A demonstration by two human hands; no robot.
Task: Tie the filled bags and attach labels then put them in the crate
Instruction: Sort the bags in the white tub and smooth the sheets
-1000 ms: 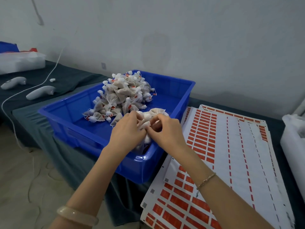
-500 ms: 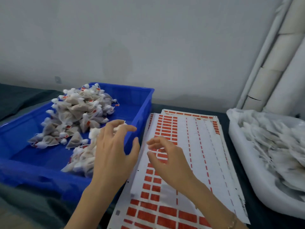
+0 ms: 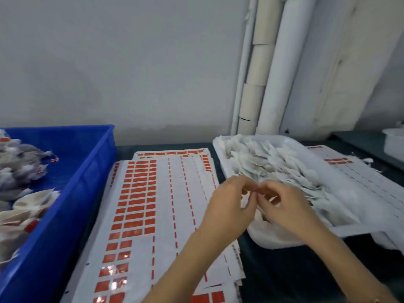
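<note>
Dark table (image 3: 284, 270), grey wall (image 3: 131, 62); blue crate (image 3: 87, 171) of tied bags (image 3: 21, 162) at left, label sheets (image 3: 175, 193) centre, white tray (image 3: 284, 241) of white bags (image 3: 273, 167) right; over its near edge the left hand (image 3: 227, 213) and right hand (image 3: 288, 211) touch curled fingertips; grip unclear.

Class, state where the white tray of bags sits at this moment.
Head view: the white tray sits on the right, beside the label sheets, opposite the blue crate.
</note>
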